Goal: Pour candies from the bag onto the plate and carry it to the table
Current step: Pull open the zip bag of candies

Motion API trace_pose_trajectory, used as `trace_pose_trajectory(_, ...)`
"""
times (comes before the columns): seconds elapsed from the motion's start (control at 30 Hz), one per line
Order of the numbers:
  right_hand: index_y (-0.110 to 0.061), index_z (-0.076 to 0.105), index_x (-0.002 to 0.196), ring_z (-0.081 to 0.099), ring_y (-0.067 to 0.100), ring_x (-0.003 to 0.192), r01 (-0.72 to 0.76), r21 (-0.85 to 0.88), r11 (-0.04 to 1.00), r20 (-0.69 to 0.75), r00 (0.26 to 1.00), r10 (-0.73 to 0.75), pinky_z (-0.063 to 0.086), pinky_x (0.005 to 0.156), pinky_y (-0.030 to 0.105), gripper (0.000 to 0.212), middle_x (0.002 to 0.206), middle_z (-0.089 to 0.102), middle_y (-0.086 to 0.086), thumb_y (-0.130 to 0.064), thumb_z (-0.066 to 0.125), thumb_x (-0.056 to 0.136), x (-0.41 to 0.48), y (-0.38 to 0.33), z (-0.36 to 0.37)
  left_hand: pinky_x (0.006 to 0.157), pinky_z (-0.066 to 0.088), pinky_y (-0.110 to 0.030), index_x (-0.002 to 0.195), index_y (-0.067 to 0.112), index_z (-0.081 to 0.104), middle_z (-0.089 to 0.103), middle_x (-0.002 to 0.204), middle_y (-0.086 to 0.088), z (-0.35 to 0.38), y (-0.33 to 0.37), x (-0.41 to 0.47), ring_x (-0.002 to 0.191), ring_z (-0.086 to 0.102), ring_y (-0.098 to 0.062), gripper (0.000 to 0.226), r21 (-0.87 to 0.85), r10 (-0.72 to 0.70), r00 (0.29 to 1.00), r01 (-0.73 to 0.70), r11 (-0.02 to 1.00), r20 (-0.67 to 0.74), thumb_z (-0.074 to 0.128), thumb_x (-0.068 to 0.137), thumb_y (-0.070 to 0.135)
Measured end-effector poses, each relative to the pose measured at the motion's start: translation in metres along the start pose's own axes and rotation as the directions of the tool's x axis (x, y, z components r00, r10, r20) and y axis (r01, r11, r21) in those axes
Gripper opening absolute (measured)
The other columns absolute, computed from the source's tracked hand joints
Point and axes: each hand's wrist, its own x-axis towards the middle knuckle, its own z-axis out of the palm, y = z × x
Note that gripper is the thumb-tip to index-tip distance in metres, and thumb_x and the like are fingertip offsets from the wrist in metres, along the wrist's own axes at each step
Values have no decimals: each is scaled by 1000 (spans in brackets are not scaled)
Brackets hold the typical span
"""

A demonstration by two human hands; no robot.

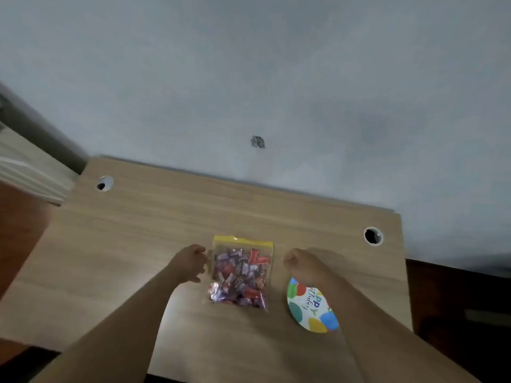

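A clear bag (240, 273) with a yellow zip strip lies flat on the wooden desk (154, 228), full of wrapped candies in purple and red. My left hand (190, 262) rests at the bag's left edge, fingers curled and touching its side. To the right of the bag my right hand (300, 262) hovers with its fingers curled in, holding nothing, a short gap from the bag. Just behind that hand and partly under my right forearm lies a paper plate (309, 308) with coloured dots and birthday lettering.
The desk stands against a pale grey wall (249, 78). Two round cable holes sit at its back corners, one left (104, 183), one right (373, 235). Dark floor shows right of the desk; a lighter surface lies to the far left.
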Motion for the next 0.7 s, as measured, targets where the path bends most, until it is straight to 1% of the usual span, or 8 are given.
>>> trace_pose_trajectory(0.13, -14, 59, 90, 52, 8, 67, -22, 97, 995, 104, 995, 12, 41, 65, 25, 17, 85, 58, 0, -12, 53, 105, 0, -2, 35, 69, 59, -40, 134, 4, 57, 68, 119, -28, 22, -21, 1, 93, 66, -34, 31, -203, -111, 993, 119, 972, 50, 65, 106, 13)
trace_pose_trajectory(0.2, -17, 60, 98, 54, 9, 75, -39, 118, 992, 125, 992, 24, 42, 76, 28, 11, 91, 59, -1, -14, 53, 105, 0, -6, 49, 77, 60, -41, 110, 3, 70, 71, 98, -18, 32, -31, 3, 80, 67, -27, 17, -226, -92, 994, 101, 969, 51, 67, 106, 19)
trace_pose_trajectory(0.27, -25, 63, 114, 59, 15, 94, -42, 184, 982, 131, 991, 18, 47, 86, 29, 12, 106, 63, -2, -23, 52, 109, -1, -12, 57, 82, 61, -43, 107, 8, 76, 77, 94, -12, 42, -39, 4, 80, 70, -26, 19, -256, -62, 998, 63, 965, 13, 70, 104, 26)
trace_pose_trajectory(0.37, -1, 64, 134, 57, 12, 78, -37, 214, 976, 126, 992, 10, 45, 62, 20, 34, 103, 67, 13, -17, 47, 110, -3, -16, 64, 86, 66, -45, 111, 14, 75, 82, 103, -11, 55, -44, -3, 94, 81, -31, 26, -260, -32, 999, 24, 965, -26, 77, 98, 37)
trace_pose_trajectory(0.47, 2, 64, 131, 47, 7, 60, -30, 203, 979, 104, 994, 9, 36, 53, 27, 37, 73, 58, 1, -16, 43, 107, -9, -17, 58, 62, 61, -30, 109, 14, 79, 83, 84, -1, 62, -46, -12, 68, 77, -15, 28, -287, -18, 998, 1, 958, -58, 79, 96, 39)
trace_pose_trajectory(0.53, -9, 64, 135, 57, 11, 71, -24, 205, 978, 90, 996, 6, 43, 64, 28, 36, 82, 62, -4, -20, 45, 107, -14, -15, 50, 65, 56, -32, 105, 13, 81, 77, 80, -2, 65, -46, -19, 66, 68, -16, 25, -287, 13, 997, -33, 957, -73, 75, 99, 37)
trace_pose_trajectory(0.6, -14, 60, 145, 69, 22, 101, -9, 207, 978, 50, 999, -1, 50, 86, 32, 39, 115, 74, 3, -24, 49, 109, -24, -15, 40, 75, 52, -35, 103, 10, 82, 71, 81, -3, 69, -44, -28, 74, 62, -19, 25, -250, 77, 992, -100, 963, -98, 71, 103, 32)
trace_pose_trajectory(0.7, -12, 53, 155, 69, 26, 127, 106, 164, 981, -81, 992, -93, 52, 104, 33, 47, 146, 69, 6, -21, 53, 110, -40, -13, 23, 69, 49, -31, 101, 8, 83, 67, 75, 1, 70, -37, -45, 70, 60, -16, 28, -106, 216, 966, -232, 967, -142, 67, 106, 30)
